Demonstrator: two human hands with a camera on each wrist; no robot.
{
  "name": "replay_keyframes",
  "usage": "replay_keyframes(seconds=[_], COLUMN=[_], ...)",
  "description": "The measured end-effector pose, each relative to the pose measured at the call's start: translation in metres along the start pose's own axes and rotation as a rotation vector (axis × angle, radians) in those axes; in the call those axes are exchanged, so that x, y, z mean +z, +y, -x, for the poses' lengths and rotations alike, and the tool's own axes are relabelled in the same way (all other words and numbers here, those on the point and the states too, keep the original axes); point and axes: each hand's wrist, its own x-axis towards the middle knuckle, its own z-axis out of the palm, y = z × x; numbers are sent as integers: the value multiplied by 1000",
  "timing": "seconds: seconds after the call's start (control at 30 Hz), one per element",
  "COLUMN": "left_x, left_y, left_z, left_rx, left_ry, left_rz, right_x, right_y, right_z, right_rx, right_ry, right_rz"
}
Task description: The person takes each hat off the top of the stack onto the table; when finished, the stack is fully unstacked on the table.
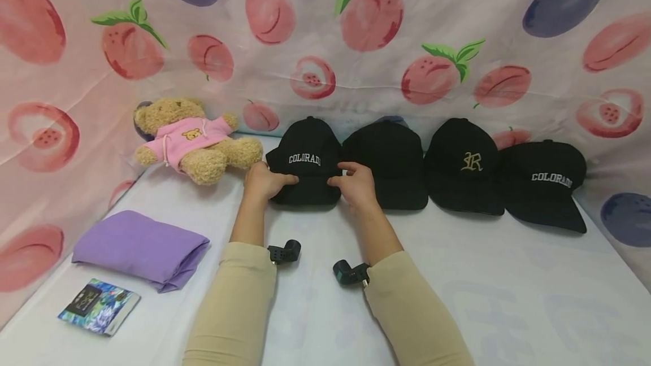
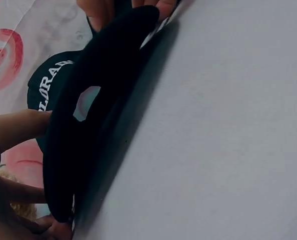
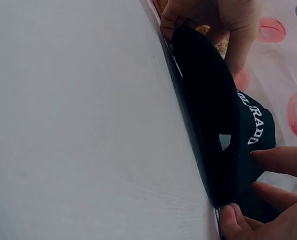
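A black baseball cap [image 1: 307,192] with white COLORADO lettering sits at the left end of a row of caps, its brim toward me. My left hand [image 1: 263,181] grips the left edge of the brim, thumb laid over its top. On the other side, my right hand [image 1: 358,185] holds the brim's right edge, with thumb and index finger near the lettering. The left wrist view shows the brim [image 2: 108,60] edge-on and curved, close over the white surface. From the right wrist, fingertips [image 3: 229,220] show right at the brim's near corner.
To the right stand a plain black cap [image 1: 386,168], a cap with a gold R [image 1: 460,179] and another COLORADO cap [image 1: 544,185]. Leftward are a teddy bear [image 1: 190,137] in pink, a folded purple cloth [image 1: 137,247] and a blue patterned packet [image 1: 99,306]. Fruit-printed fabric [image 1: 366,78] hangs behind.
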Motion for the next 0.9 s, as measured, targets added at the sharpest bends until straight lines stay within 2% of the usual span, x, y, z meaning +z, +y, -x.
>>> replay_keyframes(seconds=[0.23,0.47,0.7,0.9], left_x=[-5,-8,-8,-7], left_y=[1,-3,-4,0], left_z=[1,1,0,3], left_rx=[-6,9,65,87], left_ry=[-28,-54,-53,1], left_rz=[4,-28,-46,-36], right_x=[0,3,2,2], right_y=[-5,-9,-6,-1], right_z=[3,4,1,-2], right_rx=[10,-16,-10,-61], right_ry=[19,21,-22,-78], right_rz=[112,339,317,306])
